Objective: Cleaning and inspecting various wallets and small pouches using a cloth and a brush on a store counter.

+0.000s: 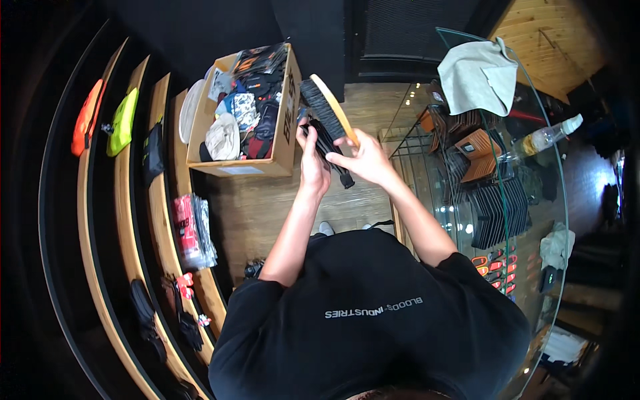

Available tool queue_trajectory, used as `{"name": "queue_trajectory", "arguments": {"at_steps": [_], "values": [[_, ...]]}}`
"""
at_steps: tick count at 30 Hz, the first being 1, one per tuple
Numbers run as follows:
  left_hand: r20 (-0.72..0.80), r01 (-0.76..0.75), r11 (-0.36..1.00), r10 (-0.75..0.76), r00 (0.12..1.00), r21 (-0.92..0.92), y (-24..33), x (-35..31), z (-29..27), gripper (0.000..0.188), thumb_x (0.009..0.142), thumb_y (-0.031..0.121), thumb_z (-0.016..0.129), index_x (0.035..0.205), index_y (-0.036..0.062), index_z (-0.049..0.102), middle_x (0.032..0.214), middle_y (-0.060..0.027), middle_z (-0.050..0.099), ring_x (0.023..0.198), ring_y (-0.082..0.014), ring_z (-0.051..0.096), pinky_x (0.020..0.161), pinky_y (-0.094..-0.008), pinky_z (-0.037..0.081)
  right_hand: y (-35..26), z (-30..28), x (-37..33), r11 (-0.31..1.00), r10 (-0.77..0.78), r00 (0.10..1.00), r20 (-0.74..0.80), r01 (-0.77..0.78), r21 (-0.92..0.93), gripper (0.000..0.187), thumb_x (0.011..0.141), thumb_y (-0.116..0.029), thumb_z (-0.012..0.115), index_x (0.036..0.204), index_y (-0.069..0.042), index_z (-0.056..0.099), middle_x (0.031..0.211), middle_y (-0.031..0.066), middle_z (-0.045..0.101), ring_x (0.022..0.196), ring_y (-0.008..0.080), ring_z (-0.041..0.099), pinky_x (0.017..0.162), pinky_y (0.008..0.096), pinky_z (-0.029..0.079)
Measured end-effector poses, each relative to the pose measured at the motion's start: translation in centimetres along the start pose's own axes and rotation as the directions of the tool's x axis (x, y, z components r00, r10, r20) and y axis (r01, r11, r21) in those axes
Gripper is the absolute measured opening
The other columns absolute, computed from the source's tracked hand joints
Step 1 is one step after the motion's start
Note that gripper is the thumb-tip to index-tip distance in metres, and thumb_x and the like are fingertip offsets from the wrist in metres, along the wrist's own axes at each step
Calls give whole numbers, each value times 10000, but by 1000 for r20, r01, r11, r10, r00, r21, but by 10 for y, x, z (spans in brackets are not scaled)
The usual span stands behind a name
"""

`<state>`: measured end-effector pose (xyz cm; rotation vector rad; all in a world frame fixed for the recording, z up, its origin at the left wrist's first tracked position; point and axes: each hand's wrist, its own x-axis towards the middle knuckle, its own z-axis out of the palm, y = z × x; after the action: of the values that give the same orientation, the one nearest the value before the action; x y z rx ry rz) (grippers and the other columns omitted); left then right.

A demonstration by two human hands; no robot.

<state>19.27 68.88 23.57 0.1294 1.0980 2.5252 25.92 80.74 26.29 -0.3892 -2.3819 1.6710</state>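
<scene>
My right hand is closed round the end of a wooden-backed brush with dark bristles, raised ahead of my chest. Its bristles face down and left, toward a narrow black item. My left hand grips that item, which looks soft or strap-like; its exact kind cannot be made out. The right thumb is close to the black item, and whether it touches cannot be told.
Ahead on the left, a cardboard box holds caps and packed cloth goods. Curved wooden shelves with pouches run along my left. On the right stands a glass display case with wallets inside; a grey cloth and a spray bottle lie on top.
</scene>
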Motion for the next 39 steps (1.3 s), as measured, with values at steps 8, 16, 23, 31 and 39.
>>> {"name": "queue_trajectory", "arguments": {"at_steps": [8, 16, 23, 31, 39], "values": [[103, -65, 970, 42, 994, 233, -6, 10, -17, 375, 978, 221, 431, 1334, 142, 342, 1177, -111, 502, 1056, -180, 548, 984, -337, 395, 25, 22, 20, 989, 12, 1000, -24, -8, 149, 269, 776, -160, 800, 951, -56, 625, 804, -77, 493, 589, -16, 371, 523, 167, 312], [235, 3, 882, -129, 963, 471, 14, 31, -45, 497, 894, 61, 421, 1352, 119, 237, 1076, -109, 511, 855, -131, 556, 825, -298, 462, 12, 44, 28, 993, -36, 992, -125, 49, 108, 256, 751, -105, 757, 822, -63, 515, 705, -52, 509, 583, 19, 399, 527, 202, 339], [234, 265, 945, -306, 923, 190, 51, 50, -61, 491, 804, 37, 471, 1288, 87, 405, 1213, -92, 496, 1059, -218, 543, 926, -361, 450, 17, 47, 46, 968, -36, 946, -322, 113, 224, 188, 753, -34, 668, 849, -75, 512, 755, -67, 497, 662, 46, 474, 577, 213, 400], [324, 527, 764, -425, 845, -372, 82, 44, -82, 501, 894, 234, 462, 1347, 19, 477, 1284, -200, 584, 1160, -313, 595, 985, -454, 492, -8, 7, 42, 724, 208, 976, -69, -106, 682, 174, 874, -8, 607, 843, -152, 513, 782, -64, 532, 677, 46, 552, 614, 197, 465], [288, 506, 828, -437, 852, -241, 51, 24, -126, 543, 775, 164, 475, 1289, -4, 515, 1142, -135, 637, 1053, -283, 633, 933, -404, 508, 62, 29, 46, 929, 277, 947, -161, -221, 296, 164, 917, -168, 668, 831, -116, 539, 755, -32, 550, 619, 57, 520, 526, 222, 447]]}}
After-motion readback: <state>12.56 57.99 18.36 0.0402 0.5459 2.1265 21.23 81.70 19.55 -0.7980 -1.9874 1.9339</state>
